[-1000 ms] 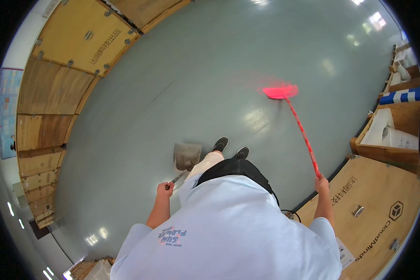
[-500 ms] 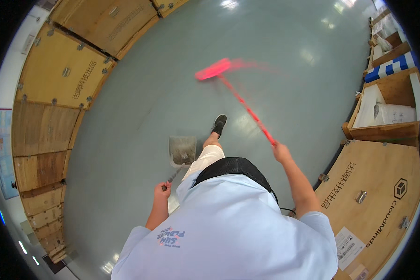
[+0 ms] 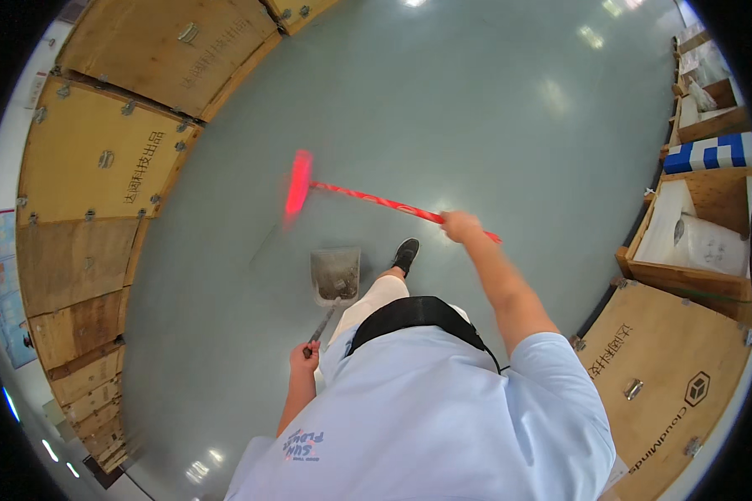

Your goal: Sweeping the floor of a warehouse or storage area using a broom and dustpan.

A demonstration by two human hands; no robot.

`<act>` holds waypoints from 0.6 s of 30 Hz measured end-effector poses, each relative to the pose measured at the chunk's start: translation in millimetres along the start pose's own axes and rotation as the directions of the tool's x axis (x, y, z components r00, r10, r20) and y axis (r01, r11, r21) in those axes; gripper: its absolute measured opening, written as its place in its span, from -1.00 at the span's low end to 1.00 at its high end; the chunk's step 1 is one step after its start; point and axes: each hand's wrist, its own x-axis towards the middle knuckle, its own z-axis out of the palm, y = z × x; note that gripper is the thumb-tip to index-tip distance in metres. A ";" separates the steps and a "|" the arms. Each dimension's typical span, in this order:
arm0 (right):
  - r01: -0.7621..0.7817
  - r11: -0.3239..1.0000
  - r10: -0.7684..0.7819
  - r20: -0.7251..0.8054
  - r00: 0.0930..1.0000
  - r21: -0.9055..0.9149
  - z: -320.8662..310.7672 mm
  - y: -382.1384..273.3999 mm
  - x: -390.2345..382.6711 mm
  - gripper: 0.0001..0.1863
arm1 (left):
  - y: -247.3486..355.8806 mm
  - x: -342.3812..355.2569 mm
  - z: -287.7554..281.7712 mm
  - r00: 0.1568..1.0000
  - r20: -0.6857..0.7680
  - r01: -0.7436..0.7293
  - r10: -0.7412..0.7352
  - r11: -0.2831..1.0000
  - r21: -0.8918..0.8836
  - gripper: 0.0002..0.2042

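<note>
The head view, a wide fisheye, looks steeply down from above and behind the dustpan [image 3: 336, 265], well apart from it, with the shirt [image 3: 426, 405] nearest the lens behind the dustpan, floor [image 3: 451, 108] ahead of it and crates [image 3: 92, 159] on either side.

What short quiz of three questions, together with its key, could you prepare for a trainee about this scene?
1. Which hand grips the long, red-handled broom with the bright pink head?
2. True or false: the left hand holds nothing.
3. Where in the picture is the scoop of the squarish grey dustpan?
A) To the left of the black shoe with a white sole
B) To the right of that shoe
C) On top of a light-brown wooden crate

Key:
1. The right hand.
2. False; it grips the dustpan's dark handle.
3. A.
</note>
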 end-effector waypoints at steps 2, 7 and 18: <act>-0.137 0.982 0.138 0.001 0.990 0.129 -4.9 40.8 -26.0 -0.74 | 20.4 9.4 23.3 0.984 -0.079 0.134 -0.157 0.961 -0.240 -0.94; -0.396 0.815 0.443 -0.012 0.897 0.423 42.3 168.0 -139.9 -0.66 | 48.0 11.6 96.1 0.980 -0.122 0.129 -0.158 0.966 -0.222 -0.92; -0.595 0.696 0.693 -0.159 0.703 0.402 30.2 227.9 -298.4 -0.70 | 63.8 3.9 174.7 0.985 -0.104 0.117 -0.139 0.973 -0.200 -0.92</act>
